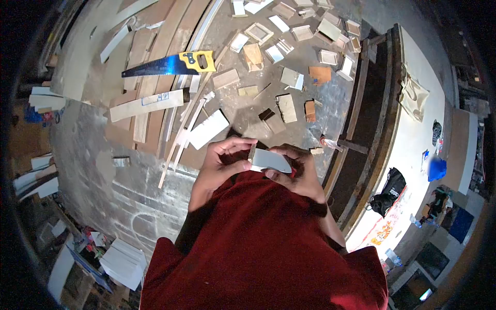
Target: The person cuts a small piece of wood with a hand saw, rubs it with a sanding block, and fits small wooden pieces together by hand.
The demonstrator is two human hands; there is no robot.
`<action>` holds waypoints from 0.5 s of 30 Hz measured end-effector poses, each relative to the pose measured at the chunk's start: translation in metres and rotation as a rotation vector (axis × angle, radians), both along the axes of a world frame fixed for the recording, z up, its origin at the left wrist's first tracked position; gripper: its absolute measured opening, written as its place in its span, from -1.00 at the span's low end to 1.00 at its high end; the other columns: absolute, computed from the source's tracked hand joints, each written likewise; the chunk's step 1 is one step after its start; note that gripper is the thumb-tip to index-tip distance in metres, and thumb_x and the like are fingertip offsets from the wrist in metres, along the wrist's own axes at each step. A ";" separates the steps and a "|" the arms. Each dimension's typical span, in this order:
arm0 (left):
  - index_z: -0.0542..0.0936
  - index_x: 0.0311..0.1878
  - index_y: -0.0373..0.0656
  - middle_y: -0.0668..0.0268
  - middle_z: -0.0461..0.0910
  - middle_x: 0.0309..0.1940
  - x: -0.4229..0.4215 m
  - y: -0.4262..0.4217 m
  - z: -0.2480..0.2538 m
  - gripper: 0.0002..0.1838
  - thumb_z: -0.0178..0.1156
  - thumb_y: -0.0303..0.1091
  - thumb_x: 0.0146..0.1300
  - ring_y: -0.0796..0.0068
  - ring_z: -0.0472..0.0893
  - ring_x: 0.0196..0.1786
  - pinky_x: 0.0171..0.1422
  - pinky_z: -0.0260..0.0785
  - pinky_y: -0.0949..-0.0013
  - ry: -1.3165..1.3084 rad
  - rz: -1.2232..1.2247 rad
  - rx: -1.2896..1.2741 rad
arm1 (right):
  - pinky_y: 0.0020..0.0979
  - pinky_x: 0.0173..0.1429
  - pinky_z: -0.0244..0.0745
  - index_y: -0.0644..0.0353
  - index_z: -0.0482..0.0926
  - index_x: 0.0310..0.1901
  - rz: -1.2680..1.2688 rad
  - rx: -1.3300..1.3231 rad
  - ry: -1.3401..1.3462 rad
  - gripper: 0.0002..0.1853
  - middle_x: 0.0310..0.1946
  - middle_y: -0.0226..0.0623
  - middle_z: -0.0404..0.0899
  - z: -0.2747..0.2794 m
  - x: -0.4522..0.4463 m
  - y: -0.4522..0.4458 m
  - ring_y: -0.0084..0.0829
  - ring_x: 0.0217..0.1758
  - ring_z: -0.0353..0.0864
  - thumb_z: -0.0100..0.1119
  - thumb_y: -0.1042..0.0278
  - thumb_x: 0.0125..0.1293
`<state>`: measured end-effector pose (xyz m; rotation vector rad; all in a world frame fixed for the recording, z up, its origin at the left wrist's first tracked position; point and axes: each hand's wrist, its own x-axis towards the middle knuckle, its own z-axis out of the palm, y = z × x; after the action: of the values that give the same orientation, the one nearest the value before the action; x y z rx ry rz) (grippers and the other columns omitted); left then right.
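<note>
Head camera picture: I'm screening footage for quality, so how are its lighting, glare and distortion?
Head view: fisheye distortion curves the long white table, with blackened corners; same view: bright glare on the saw blade, the table's lower end nearly washed out, a dark shadow just beyond the left hand, and dim, grainy outer edges.

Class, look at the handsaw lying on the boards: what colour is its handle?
The handle is yellow with dark parts, seen best in the head view.
</note>
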<state>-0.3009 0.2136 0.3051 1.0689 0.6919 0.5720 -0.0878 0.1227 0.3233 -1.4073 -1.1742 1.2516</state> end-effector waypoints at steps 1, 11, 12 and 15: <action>0.56 0.17 -0.32 0.25 0.64 0.08 -0.002 0.002 -0.001 -0.47 0.42 -0.56 0.07 0.56 0.57 0.08 0.25 0.39 0.40 -0.004 -0.001 0.044 | -0.40 -0.04 0.52 0.31 0.62 -0.03 0.015 0.028 -0.032 -0.53 -0.25 -0.19 0.67 0.001 0.000 0.002 -0.42 -0.18 0.65 0.52 0.29 0.05; 0.53 0.23 -0.36 0.17 0.69 -0.08 -0.008 0.015 0.013 -0.34 0.49 -0.56 -0.01 0.55 0.65 -0.11 -0.02 0.52 0.47 -0.103 -0.014 0.031 | -0.39 0.06 0.52 0.31 0.64 0.00 0.032 0.085 -0.099 -0.50 -0.14 -0.19 0.69 0.020 -0.005 0.011 -0.41 -0.07 0.68 0.54 0.34 0.00; 0.53 0.22 -0.37 0.16 0.68 -0.07 -0.007 0.016 0.016 -0.34 0.50 -0.55 -0.02 0.54 0.65 -0.09 -0.02 0.53 0.46 -0.128 -0.010 0.008 | -0.39 0.06 0.52 0.31 0.64 0.00 0.031 0.083 -0.099 -0.50 -0.14 -0.19 0.69 0.021 -0.005 0.012 -0.41 -0.07 0.68 0.54 0.34 0.00; 0.53 0.21 -0.39 0.15 0.68 -0.03 -0.006 0.012 0.013 -0.35 0.50 -0.53 -0.01 0.51 0.66 -0.05 0.02 0.52 0.45 -0.157 0.012 -0.017 | -0.40 0.06 0.53 0.31 0.65 -0.01 0.038 0.105 -0.086 -0.49 -0.17 -0.19 0.70 0.022 -0.006 0.014 -0.41 -0.09 0.69 0.55 0.33 -0.03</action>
<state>-0.3069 0.2257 0.3178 0.9926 0.5656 0.6519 -0.0942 0.1368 0.3451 -1.3780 -1.3117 1.1479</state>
